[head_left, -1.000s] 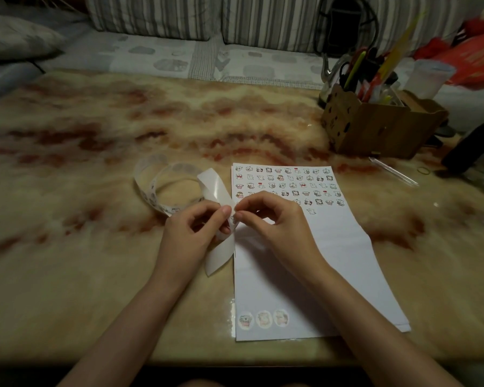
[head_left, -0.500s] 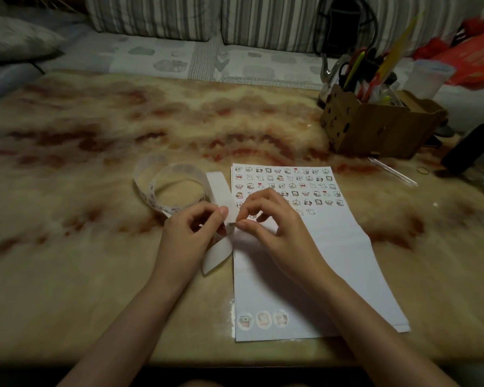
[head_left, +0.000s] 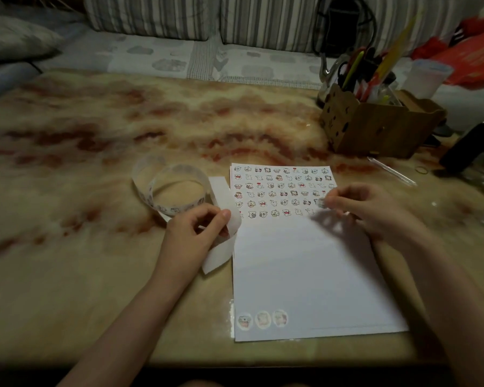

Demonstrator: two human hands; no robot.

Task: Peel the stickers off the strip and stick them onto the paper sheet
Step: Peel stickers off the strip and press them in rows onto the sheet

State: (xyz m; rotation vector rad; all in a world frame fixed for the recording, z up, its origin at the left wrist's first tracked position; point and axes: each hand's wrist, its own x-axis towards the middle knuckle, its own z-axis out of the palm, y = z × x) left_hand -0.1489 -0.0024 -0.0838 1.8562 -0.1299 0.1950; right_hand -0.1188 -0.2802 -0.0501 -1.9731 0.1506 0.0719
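Note:
A white paper sheet [head_left: 305, 269] lies on the table, its top part covered with rows of small cartoon stickers and three round stickers near its bottom left corner. A curled white sticker strip [head_left: 168, 191] loops to the left of the sheet. My left hand [head_left: 193, 233] grips the strip's loose end beside the sheet's left edge. My right hand [head_left: 366, 210] hovers over the sheet's right side and pinches a small sticker [head_left: 321, 203] at its fingertips, near the lowest sticker rows.
A brown cardboard box [head_left: 375, 127] full of pens and scissors stands at the back right. A clear pen [head_left: 391, 171] and a rubber band [head_left: 421, 170] lie near it. A dark object sits at the right edge. A sofa runs behind the marbled table [head_left: 95, 152].
My right hand pulled away from the strip and moved right across the sheet with a sticker. My left hand stayed on the strip end.

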